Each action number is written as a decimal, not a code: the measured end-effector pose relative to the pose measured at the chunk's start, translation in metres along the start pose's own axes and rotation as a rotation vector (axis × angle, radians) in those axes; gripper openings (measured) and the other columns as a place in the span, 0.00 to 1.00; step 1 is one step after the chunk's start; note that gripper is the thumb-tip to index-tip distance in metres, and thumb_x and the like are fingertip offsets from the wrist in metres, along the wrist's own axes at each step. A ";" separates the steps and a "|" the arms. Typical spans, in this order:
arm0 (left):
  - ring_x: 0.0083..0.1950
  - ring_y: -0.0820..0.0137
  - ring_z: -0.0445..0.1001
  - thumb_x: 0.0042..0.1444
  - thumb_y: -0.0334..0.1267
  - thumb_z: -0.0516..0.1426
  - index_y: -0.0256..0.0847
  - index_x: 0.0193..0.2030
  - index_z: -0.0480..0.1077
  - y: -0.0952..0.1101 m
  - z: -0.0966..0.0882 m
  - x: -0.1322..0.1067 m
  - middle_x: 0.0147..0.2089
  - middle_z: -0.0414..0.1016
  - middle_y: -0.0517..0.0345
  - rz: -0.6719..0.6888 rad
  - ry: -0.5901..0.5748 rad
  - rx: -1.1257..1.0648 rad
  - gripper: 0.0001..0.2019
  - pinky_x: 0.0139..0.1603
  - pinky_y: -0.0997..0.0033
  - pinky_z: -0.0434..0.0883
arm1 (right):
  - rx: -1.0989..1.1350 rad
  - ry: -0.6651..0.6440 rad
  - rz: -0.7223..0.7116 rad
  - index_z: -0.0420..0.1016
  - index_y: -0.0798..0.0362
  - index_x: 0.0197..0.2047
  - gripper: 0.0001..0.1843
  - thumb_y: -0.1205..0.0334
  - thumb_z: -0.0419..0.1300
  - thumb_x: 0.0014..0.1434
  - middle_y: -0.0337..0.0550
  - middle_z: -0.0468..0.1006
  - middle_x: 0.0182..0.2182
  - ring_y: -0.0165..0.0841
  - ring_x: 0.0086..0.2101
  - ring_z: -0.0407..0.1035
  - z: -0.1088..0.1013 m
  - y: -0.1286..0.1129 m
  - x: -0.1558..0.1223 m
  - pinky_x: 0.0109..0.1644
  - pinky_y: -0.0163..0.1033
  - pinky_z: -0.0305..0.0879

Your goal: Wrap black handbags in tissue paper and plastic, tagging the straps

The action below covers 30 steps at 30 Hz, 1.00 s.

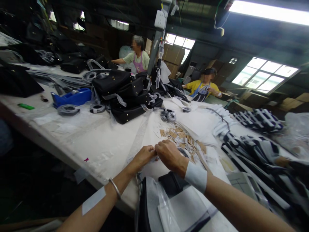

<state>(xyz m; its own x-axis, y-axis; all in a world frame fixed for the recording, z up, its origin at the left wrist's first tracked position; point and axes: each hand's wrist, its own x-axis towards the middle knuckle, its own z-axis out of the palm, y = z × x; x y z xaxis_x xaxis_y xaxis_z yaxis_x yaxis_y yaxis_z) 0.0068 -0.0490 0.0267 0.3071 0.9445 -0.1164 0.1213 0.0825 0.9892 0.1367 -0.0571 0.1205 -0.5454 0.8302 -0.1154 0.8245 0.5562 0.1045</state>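
My left hand [144,155] and my right hand [169,155] meet at the near edge of the white worktable [96,141]. Both have fingers curled and pinched together on something small between them that I cannot make out. A silver bangle rings my left wrist, a white band my right wrist. Just beyond my hands lies a scatter of small brown and white paper tags [183,138]. Below my hands, a black bag [170,183] sits partly inside clear plastic wrapping [159,206].
Black handbags [125,93] are piled mid-table beside a blue tape dispenser [72,96] and tape rolls [69,110]. Black-and-white straps [258,119] lie at right. A pole [156,42] rises behind the bags. Two people work at the far side.
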 end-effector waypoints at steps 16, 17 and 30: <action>0.31 0.72 0.72 0.39 0.45 0.68 0.36 0.32 0.73 -0.005 -0.016 -0.007 0.31 0.76 0.56 -0.123 -0.151 -0.580 0.17 0.35 0.74 0.67 | 0.147 0.488 -0.047 0.67 0.53 0.64 0.25 0.66 0.60 0.64 0.49 0.70 0.62 0.46 0.61 0.61 0.066 -0.012 -0.042 0.66 0.56 0.55; 0.32 0.71 0.72 0.40 0.46 0.69 0.36 0.33 0.74 -0.005 -0.017 -0.007 0.31 0.77 0.55 -0.120 -0.156 -0.593 0.18 0.36 0.74 0.67 | 0.152 0.485 -0.027 0.64 0.53 0.66 0.29 0.64 0.61 0.63 0.49 0.67 0.64 0.47 0.64 0.58 0.069 -0.015 -0.045 0.68 0.59 0.51; 0.27 0.72 0.73 0.36 0.50 0.71 0.34 0.29 0.75 -0.007 -0.016 -0.003 0.29 0.78 0.53 -0.185 -0.032 -0.505 0.21 0.30 0.76 0.69 | 0.851 0.849 0.310 0.82 0.44 0.43 0.10 0.54 0.62 0.62 0.42 0.83 0.45 0.43 0.49 0.75 0.050 0.046 -0.119 0.64 0.56 0.60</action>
<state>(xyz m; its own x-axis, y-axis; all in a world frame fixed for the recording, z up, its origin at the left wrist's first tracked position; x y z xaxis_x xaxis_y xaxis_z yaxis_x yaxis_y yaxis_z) -0.0100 -0.0473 0.0218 0.3532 0.8901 -0.2880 -0.2905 0.3969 0.8707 0.2468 -0.1322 0.0893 0.0262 0.8608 0.5083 0.5991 0.3935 -0.6973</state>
